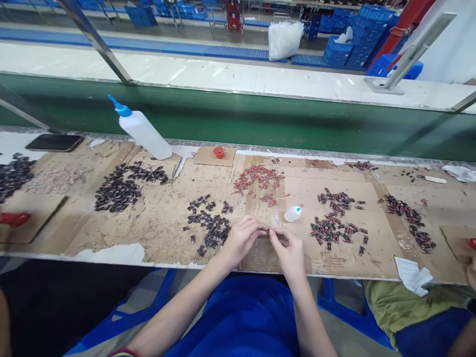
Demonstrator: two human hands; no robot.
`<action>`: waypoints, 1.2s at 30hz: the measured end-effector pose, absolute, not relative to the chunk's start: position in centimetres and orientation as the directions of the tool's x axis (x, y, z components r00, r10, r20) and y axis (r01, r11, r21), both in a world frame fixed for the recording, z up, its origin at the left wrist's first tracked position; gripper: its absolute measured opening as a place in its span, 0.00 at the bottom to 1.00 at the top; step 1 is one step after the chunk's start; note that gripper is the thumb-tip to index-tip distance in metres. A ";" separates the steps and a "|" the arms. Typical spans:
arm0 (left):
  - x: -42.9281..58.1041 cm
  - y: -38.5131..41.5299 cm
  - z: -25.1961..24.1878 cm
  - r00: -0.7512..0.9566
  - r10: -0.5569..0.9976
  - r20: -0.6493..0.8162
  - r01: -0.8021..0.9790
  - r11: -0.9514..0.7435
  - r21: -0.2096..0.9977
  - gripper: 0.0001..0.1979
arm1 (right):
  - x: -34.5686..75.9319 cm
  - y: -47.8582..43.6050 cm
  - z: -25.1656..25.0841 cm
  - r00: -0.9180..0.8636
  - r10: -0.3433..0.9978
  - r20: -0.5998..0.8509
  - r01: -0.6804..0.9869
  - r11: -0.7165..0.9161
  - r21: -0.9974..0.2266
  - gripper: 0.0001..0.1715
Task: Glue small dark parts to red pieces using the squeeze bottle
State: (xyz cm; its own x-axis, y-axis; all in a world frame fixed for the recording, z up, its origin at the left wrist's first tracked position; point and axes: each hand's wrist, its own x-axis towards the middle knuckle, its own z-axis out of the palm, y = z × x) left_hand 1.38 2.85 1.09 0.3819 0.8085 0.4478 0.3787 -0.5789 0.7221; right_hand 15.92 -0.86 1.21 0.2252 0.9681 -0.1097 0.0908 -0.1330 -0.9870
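Observation:
My left hand (243,238) and my right hand (289,250) meet over the cardboard with their fingertips pinched together. Between them is a tiny dark part (267,231), mostly covered by the fingers, so its exact kind cannot be made out. Just beyond my right hand lies a small white bottle (293,213) with a light blue tip. Left of my left hand are loose black parts (215,230). Farther back is a pile of small red and black parts (258,177). To the right sit piles of joined-looking black and red pieces (330,229).
A large white squeeze bottle (147,135) with a blue nozzle stands tilted at the back left. Nearby are a red cap (218,152), a phone (54,143) and more black parts (117,191). A green belt (238,119) runs behind. People sit on both sides.

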 end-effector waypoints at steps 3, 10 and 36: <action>1.3 2.8 1.6 0.360 0.854 0.376 0.345 -0.497 0.796 0.07 | 16.1 -0.8 1.4 0.218 0.971 -0.098 0.106 -0.123 -0.987 0.12; 1.5 2.3 2.8 0.304 0.928 0.215 0.286 -0.304 0.909 0.08 | 16.3 -0.7 1.8 0.236 0.971 0.044 0.184 0.000 -0.983 0.10; -3.9 6.1 2.4 0.292 0.927 0.234 0.792 -0.372 0.485 0.07 | 24.0 -1.0 1.9 0.390 0.808 0.441 0.762 -0.015 -0.648 0.26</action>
State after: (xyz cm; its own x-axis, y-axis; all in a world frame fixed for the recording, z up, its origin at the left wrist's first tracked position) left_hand -3.93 6.14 2.39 0.2921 0.9274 0.2337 0.7919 -0.3715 0.4847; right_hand 24.01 -0.96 1.94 0.3904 0.8082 0.4410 0.7619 -0.0148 -0.6475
